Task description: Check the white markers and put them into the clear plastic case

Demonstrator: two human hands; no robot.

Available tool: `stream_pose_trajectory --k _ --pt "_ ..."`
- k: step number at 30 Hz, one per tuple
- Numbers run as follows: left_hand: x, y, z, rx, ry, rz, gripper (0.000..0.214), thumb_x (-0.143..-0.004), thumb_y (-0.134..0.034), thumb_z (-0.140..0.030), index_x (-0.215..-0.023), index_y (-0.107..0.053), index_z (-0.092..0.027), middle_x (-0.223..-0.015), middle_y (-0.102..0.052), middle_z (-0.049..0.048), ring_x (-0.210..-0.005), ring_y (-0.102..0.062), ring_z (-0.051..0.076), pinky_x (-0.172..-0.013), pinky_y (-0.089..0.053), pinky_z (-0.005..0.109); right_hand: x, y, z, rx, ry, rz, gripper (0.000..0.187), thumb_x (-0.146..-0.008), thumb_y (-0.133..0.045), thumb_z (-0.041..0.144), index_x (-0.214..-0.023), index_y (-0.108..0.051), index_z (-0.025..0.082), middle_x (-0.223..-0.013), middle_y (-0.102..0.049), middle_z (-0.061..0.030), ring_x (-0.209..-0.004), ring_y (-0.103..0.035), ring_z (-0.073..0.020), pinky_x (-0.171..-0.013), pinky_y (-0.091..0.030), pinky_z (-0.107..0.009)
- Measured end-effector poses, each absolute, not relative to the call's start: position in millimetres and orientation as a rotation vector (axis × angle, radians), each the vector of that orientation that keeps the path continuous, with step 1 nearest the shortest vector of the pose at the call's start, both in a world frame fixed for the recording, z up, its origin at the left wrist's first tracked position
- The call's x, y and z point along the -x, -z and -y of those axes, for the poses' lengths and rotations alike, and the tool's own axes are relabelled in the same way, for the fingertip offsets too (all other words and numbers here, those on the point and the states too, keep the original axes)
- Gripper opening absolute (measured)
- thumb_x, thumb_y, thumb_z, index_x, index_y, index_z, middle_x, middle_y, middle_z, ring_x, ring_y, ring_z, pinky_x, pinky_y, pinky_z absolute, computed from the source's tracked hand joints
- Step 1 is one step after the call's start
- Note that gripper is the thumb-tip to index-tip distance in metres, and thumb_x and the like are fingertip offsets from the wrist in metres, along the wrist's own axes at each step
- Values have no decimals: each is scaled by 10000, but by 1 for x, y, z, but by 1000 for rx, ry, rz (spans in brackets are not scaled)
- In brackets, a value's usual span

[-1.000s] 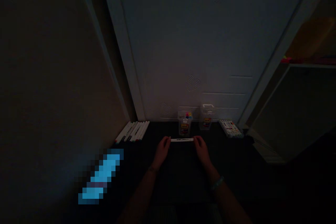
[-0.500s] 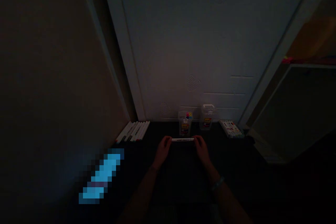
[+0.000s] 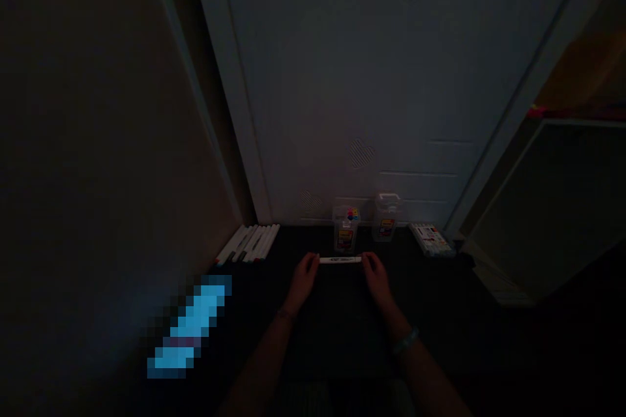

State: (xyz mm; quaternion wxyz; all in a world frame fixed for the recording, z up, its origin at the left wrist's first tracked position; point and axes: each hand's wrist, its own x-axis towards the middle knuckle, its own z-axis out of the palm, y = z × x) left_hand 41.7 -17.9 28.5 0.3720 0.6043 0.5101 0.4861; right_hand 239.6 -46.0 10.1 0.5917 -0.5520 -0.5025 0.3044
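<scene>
A white marker pen (image 3: 340, 260) lies level between my two hands, with dark print along its barrel. My left hand (image 3: 306, 273) pinches its left end. The right end is pinched by the fingers of my right hand (image 3: 375, 273). Just beyond the marker stands a clear plastic tub (image 3: 345, 229) with a label and several bright-coloured tips inside near its rim. Another clear tub (image 3: 386, 217), with a lid or handle on top, stands behind it to the right. The dim light hides the marker's fine detail.
Several white markers (image 3: 252, 242) lie in a row at the left of the dark table (image 3: 337, 332). A pack of markers (image 3: 432, 239) rests at the back right. A pixelated bright blue screen-like patch (image 3: 190, 326) is at left. A pale panel (image 3: 391, 78) rises behind the table.
Both hands stay in place on the marker. Its printed side looks slightly turned. The view has barely shifted.
</scene>
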Motion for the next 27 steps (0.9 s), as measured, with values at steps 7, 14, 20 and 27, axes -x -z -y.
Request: stream_pose_trajectory --k 7,14,20,27 --pt "-43 -34 21 -1519 -1257 -1297 323 -751 -493 -487 -784 -591 -181 -665 -580 13 -694 -541 174 -624 -407 264 -240 -10 45 1255 -732 1158 295 -810 -453 450 -920 -583 209 -891 -620 -32 -825 -564 -192 -730 -434 -293" --pt "-39 -22 14 -1556 -1252 -1273 328 -762 -480 -478 -844 -594 -182 -744 -597 21 -702 -540 164 -635 -410 257 -240 -12 47 1258 -710 1167 318 -798 -457 464 -932 -599 212 -900 -629 -34 -843 -562 -198 -747 -432 -301" --pt "-37 -16 12 -1586 -1230 -1244 358 -791 -434 -511 -822 -569 -181 -691 -542 -4 -638 -492 138 -592 -387 231 -240 -10 45 1264 -717 1159 357 -781 -469 503 -907 -610 201 -818 -625 -30 -743 -562 -183 -640 -434 -270" --pt "-37 -15 11 -1582 -1212 -1281 404 -779 -421 -565 -674 -510 -185 -567 -446 -38 -547 -422 120 -547 -347 226 -240 -10 46 1266 -773 1153 360 -796 -456 503 -920 -606 201 -644 -554 8 -588 -512 -151 -520 -388 -244"
